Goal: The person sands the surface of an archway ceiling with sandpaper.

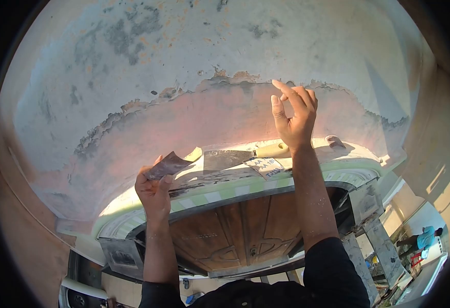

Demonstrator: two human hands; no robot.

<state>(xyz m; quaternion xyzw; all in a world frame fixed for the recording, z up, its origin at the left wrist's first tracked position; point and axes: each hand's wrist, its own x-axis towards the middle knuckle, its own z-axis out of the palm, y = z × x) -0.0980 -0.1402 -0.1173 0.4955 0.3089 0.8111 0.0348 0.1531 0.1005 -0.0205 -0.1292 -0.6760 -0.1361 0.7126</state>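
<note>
My left hand (pixel 153 197) pinches a dark, curved piece of sandpaper (pixel 171 165) between thumb and fingers, above the left part of the ledge. Raised before the wall, my right hand (pixel 298 115) is empty, its fingers apart and loosely bent near the ragged edge of the peeling paint. Below it, a putty knife (pixel 228 159) with a wide blade and a cream handle lies on the ledge. A sandpaper scrap (pixel 267 167) with blue print on its pale back sits partly beneath the knife.
The curved wall (pixel 194 115) has pink bare patches and grey stains. Its sunlit ledge (pixel 127 200) runs above a brown wooden door (pixel 255 226). A rounded object (pixel 333 140) stands at the ledge's right. Far below right is a person in a blue shirt (pixel 428 238).
</note>
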